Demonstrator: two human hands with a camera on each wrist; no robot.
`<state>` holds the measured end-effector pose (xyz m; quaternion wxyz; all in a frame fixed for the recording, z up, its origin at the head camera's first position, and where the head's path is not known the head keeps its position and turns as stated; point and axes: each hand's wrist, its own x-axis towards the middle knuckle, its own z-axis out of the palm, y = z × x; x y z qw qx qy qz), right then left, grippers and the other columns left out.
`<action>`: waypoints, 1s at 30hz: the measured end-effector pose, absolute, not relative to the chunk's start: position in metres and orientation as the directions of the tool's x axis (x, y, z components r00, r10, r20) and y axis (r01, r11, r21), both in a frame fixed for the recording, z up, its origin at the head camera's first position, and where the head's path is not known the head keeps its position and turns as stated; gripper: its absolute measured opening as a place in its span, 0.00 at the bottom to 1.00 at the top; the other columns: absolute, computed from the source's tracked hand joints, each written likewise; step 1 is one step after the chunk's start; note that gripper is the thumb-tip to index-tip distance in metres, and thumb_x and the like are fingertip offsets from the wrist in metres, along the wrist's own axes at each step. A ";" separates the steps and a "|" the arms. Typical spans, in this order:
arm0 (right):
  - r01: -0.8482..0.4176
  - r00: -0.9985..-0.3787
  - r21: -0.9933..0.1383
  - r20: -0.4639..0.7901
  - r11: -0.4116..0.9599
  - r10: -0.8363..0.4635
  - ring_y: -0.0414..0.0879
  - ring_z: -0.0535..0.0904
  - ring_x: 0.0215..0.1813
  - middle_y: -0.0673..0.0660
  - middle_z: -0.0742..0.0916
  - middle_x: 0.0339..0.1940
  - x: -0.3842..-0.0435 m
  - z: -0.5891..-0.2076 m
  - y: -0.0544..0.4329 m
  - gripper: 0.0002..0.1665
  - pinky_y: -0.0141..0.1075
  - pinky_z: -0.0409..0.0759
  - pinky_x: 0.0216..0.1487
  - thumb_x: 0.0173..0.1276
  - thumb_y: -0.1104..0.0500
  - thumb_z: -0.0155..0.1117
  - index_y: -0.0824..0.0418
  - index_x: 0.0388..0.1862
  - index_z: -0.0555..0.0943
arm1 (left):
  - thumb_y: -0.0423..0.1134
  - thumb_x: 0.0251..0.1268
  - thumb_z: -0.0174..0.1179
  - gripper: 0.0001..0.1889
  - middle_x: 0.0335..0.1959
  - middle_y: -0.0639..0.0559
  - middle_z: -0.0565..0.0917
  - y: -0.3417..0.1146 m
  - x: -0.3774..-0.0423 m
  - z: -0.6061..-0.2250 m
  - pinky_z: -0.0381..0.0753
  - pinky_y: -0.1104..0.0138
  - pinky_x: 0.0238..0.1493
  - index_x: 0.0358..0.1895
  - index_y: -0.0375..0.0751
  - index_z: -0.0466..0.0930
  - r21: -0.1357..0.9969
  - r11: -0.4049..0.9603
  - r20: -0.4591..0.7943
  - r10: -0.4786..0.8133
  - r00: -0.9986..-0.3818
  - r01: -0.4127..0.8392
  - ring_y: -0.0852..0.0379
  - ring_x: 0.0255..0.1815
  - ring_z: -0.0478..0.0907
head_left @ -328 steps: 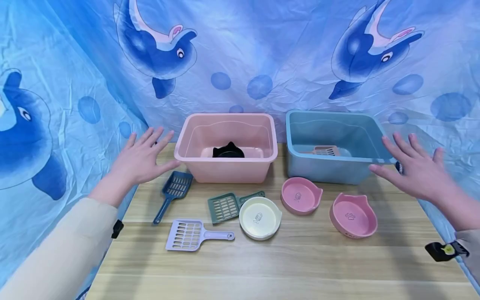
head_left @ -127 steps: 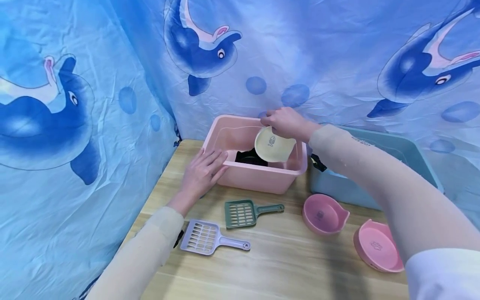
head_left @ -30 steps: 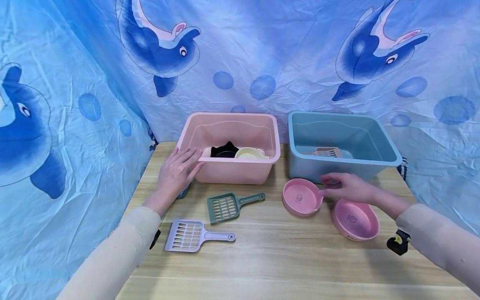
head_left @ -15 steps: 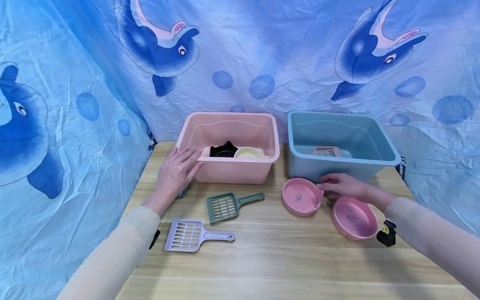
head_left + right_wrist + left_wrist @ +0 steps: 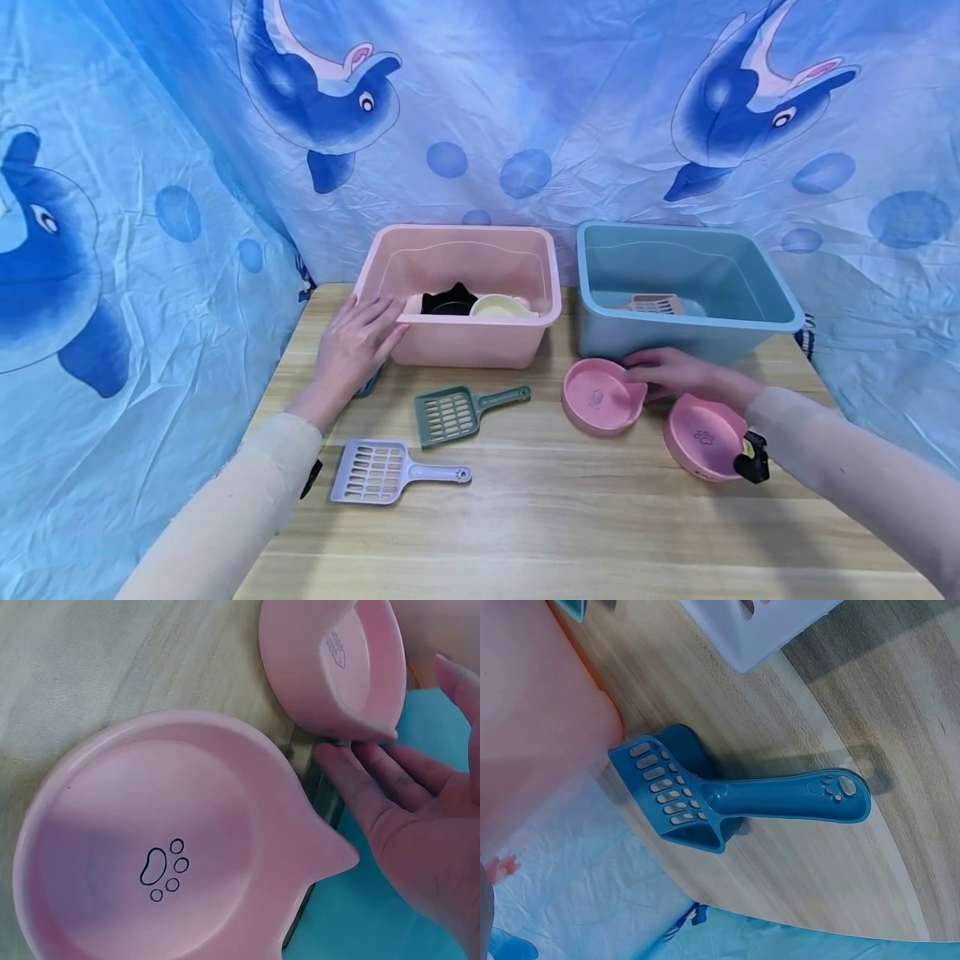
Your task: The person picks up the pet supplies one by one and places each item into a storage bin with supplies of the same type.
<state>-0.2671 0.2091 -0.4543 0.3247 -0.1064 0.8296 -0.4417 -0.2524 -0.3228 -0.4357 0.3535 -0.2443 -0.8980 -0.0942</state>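
My left hand (image 5: 357, 342) rests with extended fingers on the front left of the pink bin (image 5: 465, 343). Beneath that hand, a dark blue litter scoop (image 5: 667, 787) lies on the table, mostly hidden in the head view. My right hand (image 5: 671, 372) is at the right side of the pink fish-marked bowl (image 5: 596, 398). In the right wrist view its fingertips reach that bowl's outer wall, thumb spread apart from it. Nearer the wrist sits a pink paw-print bowl (image 5: 150, 825) with an ear-like point. Inside the pink bin are a black bowl (image 5: 448, 302) and a cream bowl (image 5: 501, 307).
A blue bin (image 5: 675, 340) with a pinkish scoop (image 5: 655, 303) inside stands right of the pink one. On the wooden table (image 5: 525, 533) lie a green scoop (image 5: 450, 417) and a lilac scoop (image 5: 371, 473). A blue dolphin-print curtain (image 5: 480, 108) hangs behind and at the sides.
Earlier, the right hand carried the cream bowl from the table into the pink bin. Since then it has moved to the fish-marked bowl, shifting slightly left lately. The left hand stays on the bin.
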 end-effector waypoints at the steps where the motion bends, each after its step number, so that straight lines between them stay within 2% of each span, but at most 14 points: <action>1: 0.106 -0.764 -0.799 -0.447 0.592 -0.465 0.65 0.80 0.69 0.74 0.76 0.74 -0.267 -0.454 0.208 0.38 0.54 0.85 0.65 0.83 0.53 0.61 0.76 0.79 0.65 | 0.46 0.67 0.73 0.25 0.61 0.38 0.87 -0.323 -0.252 -0.436 0.73 0.38 0.74 0.65 0.40 0.87 -0.003 0.863 0.681 0.371 -0.631 0.505 0.35 0.63 0.85; 8: 0.064 -0.725 -0.770 -0.474 0.635 -0.500 0.57 0.83 0.62 0.69 0.81 0.69 -0.272 -0.454 0.196 0.36 0.49 0.88 0.61 0.82 0.51 0.63 0.72 0.78 0.70 | 0.46 0.68 0.73 0.25 0.61 0.37 0.88 -0.323 -0.252 -0.434 0.72 0.38 0.75 0.65 0.41 0.86 0.004 0.864 0.680 0.367 -0.635 0.504 0.35 0.63 0.85; 11: 0.039 -0.725 -0.751 -0.476 0.659 -0.499 0.53 0.84 0.57 0.66 0.83 0.65 -0.276 -0.455 0.190 0.36 0.45 0.89 0.57 0.81 0.50 0.64 0.71 0.77 0.72 | 0.46 0.68 0.73 0.25 0.61 0.37 0.88 -0.323 -0.251 -0.434 0.72 0.38 0.75 0.65 0.41 0.87 0.007 0.865 0.676 0.366 -0.640 0.502 0.35 0.63 0.84; 15: -0.003 -0.742 -0.731 -0.455 0.683 -0.491 0.52 0.82 0.49 0.63 0.85 0.56 -0.281 -0.458 0.183 0.37 0.40 0.85 0.48 0.79 0.49 0.67 0.71 0.76 0.73 | 0.45 0.67 0.73 0.25 0.61 0.38 0.88 -0.322 -0.252 -0.434 0.72 0.39 0.75 0.65 0.41 0.87 0.007 0.868 0.670 0.364 -0.646 0.497 0.36 0.63 0.85; 19: -0.032 -0.746 -0.738 -0.431 0.675 -0.507 0.51 0.80 0.46 0.61 0.85 0.52 -0.287 -0.463 0.176 0.36 0.38 0.80 0.44 0.78 0.49 0.68 0.70 0.76 0.74 | 0.44 0.67 0.74 0.25 0.61 0.39 0.88 -0.321 -0.252 -0.435 0.72 0.40 0.75 0.66 0.42 0.86 0.009 0.872 0.664 0.361 -0.655 0.490 0.36 0.63 0.85; 30: 0.001 -0.698 -0.736 -0.485 0.677 -0.527 0.48 0.81 0.42 0.59 0.87 0.51 -0.290 -0.467 0.167 0.29 0.39 0.85 0.43 0.77 0.53 0.70 0.67 0.70 0.79 | 0.47 0.70 0.72 0.25 0.62 0.39 0.87 -0.322 -0.250 -0.432 0.70 0.40 0.77 0.67 0.43 0.85 0.012 0.877 0.648 0.358 -0.672 0.480 0.37 0.64 0.84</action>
